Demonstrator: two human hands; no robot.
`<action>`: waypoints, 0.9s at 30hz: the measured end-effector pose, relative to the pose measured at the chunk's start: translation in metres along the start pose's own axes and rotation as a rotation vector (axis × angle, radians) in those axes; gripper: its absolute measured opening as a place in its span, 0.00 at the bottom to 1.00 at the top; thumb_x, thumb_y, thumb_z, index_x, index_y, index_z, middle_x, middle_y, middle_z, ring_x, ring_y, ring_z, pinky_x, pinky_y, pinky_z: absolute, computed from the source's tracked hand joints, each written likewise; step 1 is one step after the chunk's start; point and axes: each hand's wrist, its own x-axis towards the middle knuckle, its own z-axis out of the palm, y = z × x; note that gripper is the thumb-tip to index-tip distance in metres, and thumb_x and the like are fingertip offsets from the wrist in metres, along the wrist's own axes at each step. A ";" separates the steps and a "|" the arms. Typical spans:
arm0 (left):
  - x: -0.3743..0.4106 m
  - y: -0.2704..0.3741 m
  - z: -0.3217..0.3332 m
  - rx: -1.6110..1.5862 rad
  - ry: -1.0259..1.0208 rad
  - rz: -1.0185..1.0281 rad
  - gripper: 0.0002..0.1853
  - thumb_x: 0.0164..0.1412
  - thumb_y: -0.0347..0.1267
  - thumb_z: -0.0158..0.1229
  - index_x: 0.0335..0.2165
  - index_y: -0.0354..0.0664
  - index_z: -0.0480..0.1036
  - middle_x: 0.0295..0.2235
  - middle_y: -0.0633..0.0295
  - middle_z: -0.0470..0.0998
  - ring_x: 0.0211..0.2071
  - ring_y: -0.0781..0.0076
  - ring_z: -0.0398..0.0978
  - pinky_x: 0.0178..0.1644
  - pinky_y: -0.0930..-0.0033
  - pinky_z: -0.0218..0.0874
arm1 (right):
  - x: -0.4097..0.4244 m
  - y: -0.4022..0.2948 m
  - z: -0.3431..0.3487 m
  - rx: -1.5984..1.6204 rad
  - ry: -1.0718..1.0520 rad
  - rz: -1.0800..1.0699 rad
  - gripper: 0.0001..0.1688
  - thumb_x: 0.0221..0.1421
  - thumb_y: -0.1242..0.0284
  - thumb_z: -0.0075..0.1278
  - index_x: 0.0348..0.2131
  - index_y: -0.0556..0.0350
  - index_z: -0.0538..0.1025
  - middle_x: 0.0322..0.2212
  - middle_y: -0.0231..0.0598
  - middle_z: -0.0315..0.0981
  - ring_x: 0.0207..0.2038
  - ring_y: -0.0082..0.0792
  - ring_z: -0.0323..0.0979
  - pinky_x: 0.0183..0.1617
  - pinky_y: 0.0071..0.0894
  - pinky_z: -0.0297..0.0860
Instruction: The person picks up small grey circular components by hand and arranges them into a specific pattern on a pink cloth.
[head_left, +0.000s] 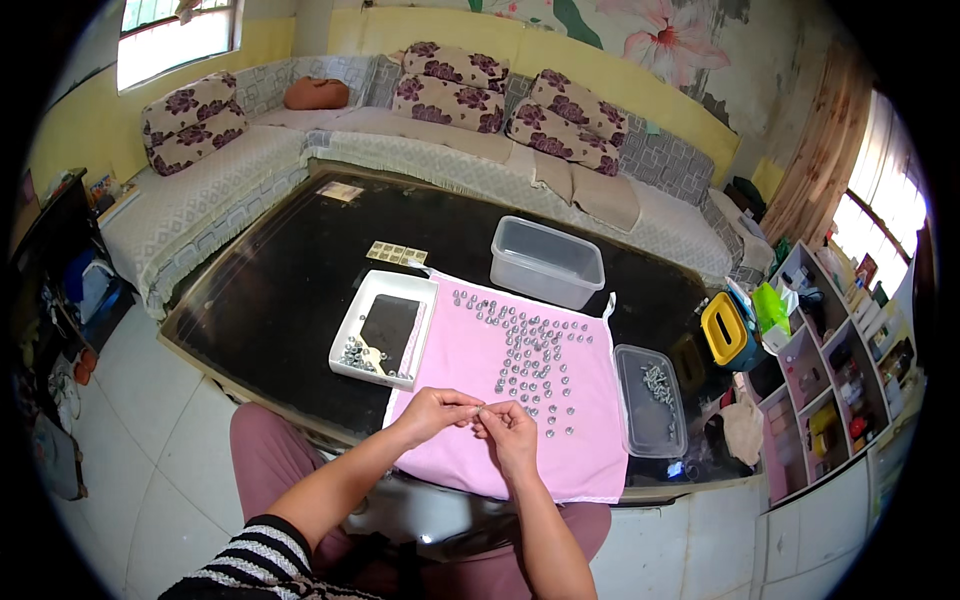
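Observation:
Over the front of the pink cloth (450, 465), my left hand (436, 414) and my right hand (510, 433) meet at their fingertips. Both pinch a small metal piece (481, 409), mostly hidden by the fingers. Beyond them, many small silvery metal pieces (534, 348) stand in loose rows on the cloth. To the left, a white shallow box (344, 319) holds loose metal nuts (358, 354) in its near end, with a cream-coloured flat piece among them. At the right, a clear plastic lid (637, 439) carries a heap of small screws (658, 386).
A clear plastic tub (546, 281) stands at the cloth's far edge on the dark table (270, 247). Behind the white box lies a sheet of square labels (397, 253). A yellow-topped tissue box (724, 330) sits at right, near a shelf unit (810, 382). A sofa (450, 154) runs behind.

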 end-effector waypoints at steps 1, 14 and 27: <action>0.000 -0.001 0.000 -0.009 0.001 0.006 0.10 0.52 0.25 0.55 0.35 0.32 0.73 0.27 0.60 0.75 0.27 0.79 0.71 0.34 0.79 0.65 | 0.000 -0.002 0.000 0.017 0.000 0.020 0.04 0.51 0.80 0.47 0.28 0.65 0.68 0.23 0.41 0.71 0.23 0.23 0.69 0.28 0.18 0.68; 0.005 -0.008 0.001 -0.042 -0.009 0.016 0.09 0.51 0.23 0.55 0.34 0.30 0.70 0.27 0.60 0.74 0.28 0.79 0.72 0.34 0.79 0.65 | -0.005 0.002 0.007 0.048 0.130 -0.001 0.04 0.51 0.80 0.47 0.28 0.66 0.69 0.23 0.41 0.72 0.22 0.24 0.69 0.28 0.21 0.69; 0.003 -0.009 -0.001 -0.072 -0.037 0.062 0.09 0.51 0.24 0.55 0.33 0.31 0.70 0.27 0.61 0.74 0.27 0.80 0.71 0.33 0.80 0.64 | -0.007 0.007 0.013 -0.163 0.194 0.008 0.12 0.54 0.71 0.46 0.24 0.64 0.71 0.18 0.36 0.71 0.19 0.20 0.67 0.22 0.17 0.66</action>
